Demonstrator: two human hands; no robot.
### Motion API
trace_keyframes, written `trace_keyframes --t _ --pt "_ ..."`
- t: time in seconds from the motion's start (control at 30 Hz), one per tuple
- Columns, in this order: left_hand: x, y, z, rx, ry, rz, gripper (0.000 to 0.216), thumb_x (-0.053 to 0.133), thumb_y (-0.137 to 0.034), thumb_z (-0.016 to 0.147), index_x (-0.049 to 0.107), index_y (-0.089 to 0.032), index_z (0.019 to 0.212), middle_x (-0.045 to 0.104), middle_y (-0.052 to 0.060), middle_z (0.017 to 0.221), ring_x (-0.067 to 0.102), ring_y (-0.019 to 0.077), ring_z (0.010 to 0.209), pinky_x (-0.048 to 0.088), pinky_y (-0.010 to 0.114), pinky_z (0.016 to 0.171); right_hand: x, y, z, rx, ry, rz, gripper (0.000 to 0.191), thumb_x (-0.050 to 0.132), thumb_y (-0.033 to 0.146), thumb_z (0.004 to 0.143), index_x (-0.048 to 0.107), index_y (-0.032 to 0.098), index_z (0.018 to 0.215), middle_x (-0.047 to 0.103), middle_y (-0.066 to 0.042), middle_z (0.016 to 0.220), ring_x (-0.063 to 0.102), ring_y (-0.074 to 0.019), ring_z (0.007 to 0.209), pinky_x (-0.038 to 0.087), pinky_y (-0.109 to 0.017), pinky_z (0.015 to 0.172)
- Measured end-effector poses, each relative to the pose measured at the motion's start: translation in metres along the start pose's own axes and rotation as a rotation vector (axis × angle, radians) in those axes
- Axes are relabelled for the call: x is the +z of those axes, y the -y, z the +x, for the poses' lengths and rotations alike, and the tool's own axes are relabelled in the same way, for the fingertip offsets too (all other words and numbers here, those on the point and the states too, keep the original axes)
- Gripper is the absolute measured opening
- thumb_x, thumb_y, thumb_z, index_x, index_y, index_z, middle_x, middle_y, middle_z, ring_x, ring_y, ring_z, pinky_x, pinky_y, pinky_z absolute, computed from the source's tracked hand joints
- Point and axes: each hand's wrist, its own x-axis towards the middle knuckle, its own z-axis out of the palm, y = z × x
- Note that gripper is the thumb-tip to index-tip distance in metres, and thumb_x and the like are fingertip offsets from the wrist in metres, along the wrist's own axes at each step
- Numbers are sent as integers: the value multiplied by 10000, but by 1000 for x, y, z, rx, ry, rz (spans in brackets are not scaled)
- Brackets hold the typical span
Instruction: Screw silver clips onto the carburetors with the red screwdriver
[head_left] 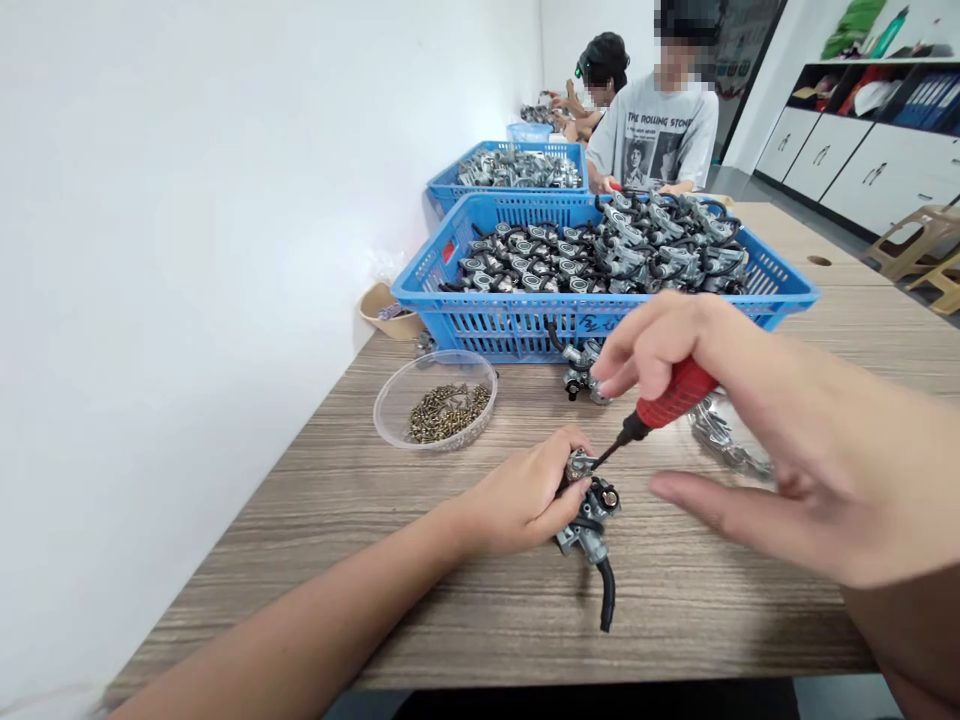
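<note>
My left hand [525,495] is closed around a small grey metal carburetor [589,515] with a black hose, holding it on the wooden table [450,600]. My right hand [750,400] grips a red-handled screwdriver [671,400]; its black tip touches the top of the carburetor beside my left fingers. The thumb of my right hand sticks out below the handle. A clear round dish of small brass screws [439,405] lies to the left of my hands.
A large blue basket [525,320] heaped with carburetors stands behind my hands, one loose carburetor [581,370] in front of it. Shiny metal parts [724,440] lie under my right hand. A second blue basket [450,190], two seated people and white cabinets [862,160] are farther back.
</note>
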Motion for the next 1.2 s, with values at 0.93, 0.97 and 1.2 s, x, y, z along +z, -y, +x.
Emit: trace_keyframes --t 0.93,0.97,1.2 --pt "-2 -5 1 -33 6 18 244 460 -339 1056 459 -211 1264 678 119 1141 685 279 948 584 451 899 -4 -1 -12 95 14 17 192 625 220 1060 548 258 1231 714 -113 1302 720 -284 1157 650 -398 870" --pt "-2 -5 1 -30 3 20 246 460 -340 1059 460 -209 1267 680 117 1133 684 277 935 584 447 886 -3 -3 -10 71 8 26 165 612 215 1073 554 258 1221 719 -102 1266 722 -269 1143 638 -380 857" --pt "-2 -4 -1 -13 17 45 272 455 -334 1087 497 -193 1316 711 144 1203 713 295 994 597 468 930 18 -3 13 -109 -207 -214 202 640 350 1129 617 221 974 641 17 842 552 -128 668 377 -301 602"
